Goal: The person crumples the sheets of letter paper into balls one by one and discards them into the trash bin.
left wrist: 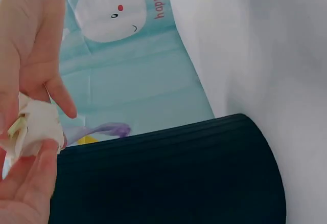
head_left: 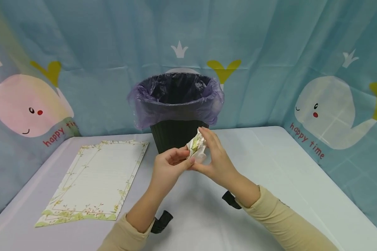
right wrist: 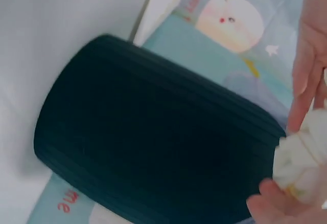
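A crumpled ball of printed paper (head_left: 197, 146), white with green and yellow patches, is held between both hands in front of the trash can. My left hand (head_left: 171, 165) pinches its lower left side between thumb and fingers. My right hand (head_left: 218, 160) grips it from the right, thumb below and fingers over the top. The left wrist view shows the paper ball (left wrist: 41, 127) with fingers on two sides of it. In the right wrist view the same ball (right wrist: 301, 157) sits at the right edge, partly cut off.
Behind the hands stands a dark ribbed trash can (head_left: 179, 134) lined with a purple plastic bag (head_left: 176, 111). Several sheets of floral-bordered letter paper (head_left: 103, 177) lie overlapped on the white table (head_left: 270, 167) at left. A blue whale-print curtain (head_left: 254, 35) encloses the back and sides.
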{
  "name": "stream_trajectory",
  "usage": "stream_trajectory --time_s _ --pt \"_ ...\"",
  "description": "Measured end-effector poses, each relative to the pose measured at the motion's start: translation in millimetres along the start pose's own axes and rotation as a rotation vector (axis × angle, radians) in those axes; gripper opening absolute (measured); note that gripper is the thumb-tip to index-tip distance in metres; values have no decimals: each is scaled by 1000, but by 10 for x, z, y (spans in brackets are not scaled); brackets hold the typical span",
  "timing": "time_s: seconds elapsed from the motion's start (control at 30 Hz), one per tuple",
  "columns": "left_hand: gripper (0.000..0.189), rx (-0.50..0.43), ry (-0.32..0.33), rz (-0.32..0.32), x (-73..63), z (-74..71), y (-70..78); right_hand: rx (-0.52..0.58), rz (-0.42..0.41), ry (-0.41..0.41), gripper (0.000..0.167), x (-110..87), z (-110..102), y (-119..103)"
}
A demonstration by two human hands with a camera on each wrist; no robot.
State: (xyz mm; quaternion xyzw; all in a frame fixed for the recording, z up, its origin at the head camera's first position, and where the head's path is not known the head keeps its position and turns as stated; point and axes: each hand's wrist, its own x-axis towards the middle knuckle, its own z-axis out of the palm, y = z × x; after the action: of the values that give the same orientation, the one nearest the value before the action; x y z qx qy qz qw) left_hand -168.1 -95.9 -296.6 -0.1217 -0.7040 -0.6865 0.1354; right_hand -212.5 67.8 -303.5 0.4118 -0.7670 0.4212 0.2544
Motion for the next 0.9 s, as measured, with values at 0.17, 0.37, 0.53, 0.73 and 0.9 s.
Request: stream_trajectory --time_s 0.17,0.37,0.53,0.73,0.9 --pt "14 70 -63 29 -52 -34 16 -35 -81 -116 97 17 -80 13" --pt "18 64 -11 -2 -88 -44 -1 -44 -208 -172 89 33 -126 33" --pt "53 6 -85 -80 -44 -101 -21 34 -252 -97 84 -3 -135 49" --pt "100 -193 -364 -202 23 -209 -61 168 -265 -58 88 -9 -143 33" --pt "94 -247 -409 -219 8 -196 -56 114 -253 -50 86 14 -141 28"
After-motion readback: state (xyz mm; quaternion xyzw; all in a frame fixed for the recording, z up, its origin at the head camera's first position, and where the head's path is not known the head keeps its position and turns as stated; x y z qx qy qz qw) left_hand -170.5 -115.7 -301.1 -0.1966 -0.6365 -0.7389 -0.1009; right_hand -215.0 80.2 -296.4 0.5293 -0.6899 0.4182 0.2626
